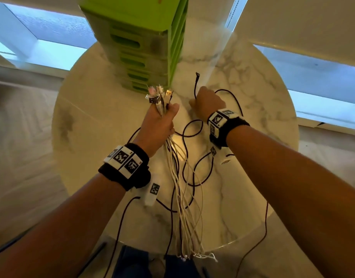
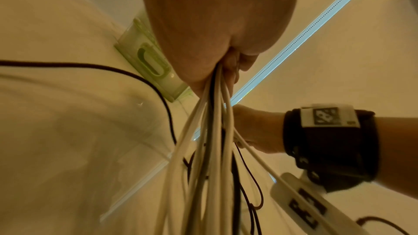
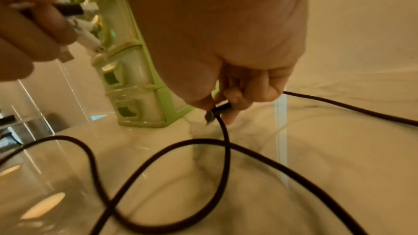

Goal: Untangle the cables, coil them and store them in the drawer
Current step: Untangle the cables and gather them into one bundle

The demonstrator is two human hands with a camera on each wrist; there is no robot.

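My left hand (image 1: 162, 119) grips a bundle of white cables (image 1: 184, 197) upright, their plugs (image 1: 159, 95) fanned out above the fist. The strands hang past the table's near edge; the left wrist view shows them (image 2: 210, 131) leaving the fist with one dark strand among them. To its right, my right hand (image 1: 205, 103) pinches a dark braided cable (image 1: 184, 141) near its end, and the plug (image 1: 197, 74) sticks up. In the right wrist view the fingers (image 3: 237, 96) hold that plug (image 3: 217, 111), and the cable (image 3: 226, 140) loops over the marble. The green drawer tower (image 1: 142, 47) stands behind both hands, drawers closed.
The round marble table (image 1: 92, 117) ends close to my body; the dark cable's loops spread across its middle and right. Windows (image 1: 52, 47) run behind it at left and right. A white tagged block (image 1: 152, 191) hangs under my left wrist.
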